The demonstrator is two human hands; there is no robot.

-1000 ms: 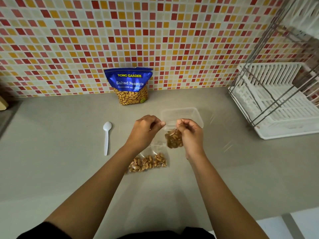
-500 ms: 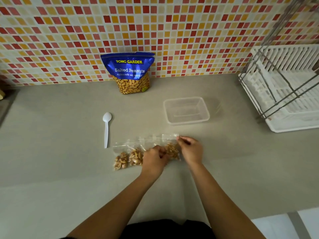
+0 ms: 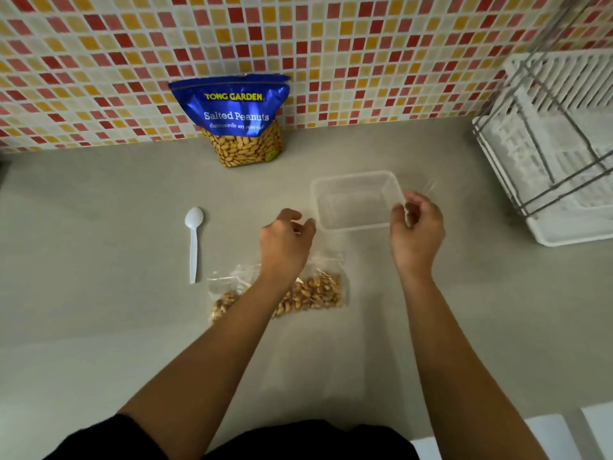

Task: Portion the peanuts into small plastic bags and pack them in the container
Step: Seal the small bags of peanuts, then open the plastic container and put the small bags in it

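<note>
A clear rectangular plastic container [image 3: 355,180] stands empty on the grey counter. My right hand [image 3: 417,229] is at its front right corner, thumb inside the rim and fingers outside, pinching it. My left hand [image 3: 286,242] hovers just left of the container with its fingers apart and nothing in it. Small clear bags of peanuts lie flat side by side in front of the container: one [image 3: 320,290] to the right of my left forearm, another [image 3: 221,298] to its left. My forearm hides the part between them. The blue salted peanuts pouch [image 3: 237,117] stands against the tiled wall.
A white plastic spoon [image 3: 193,242] lies on the counter to the left of the bags. A white dish rack with a wire frame [image 3: 550,154] fills the right side. The tiled wall closes the back, and the counter's front edge runs near my body.
The peanut bag held up a second ago was laid beside the others. Both hands have since let go and moved up to the two sides of the container.
</note>
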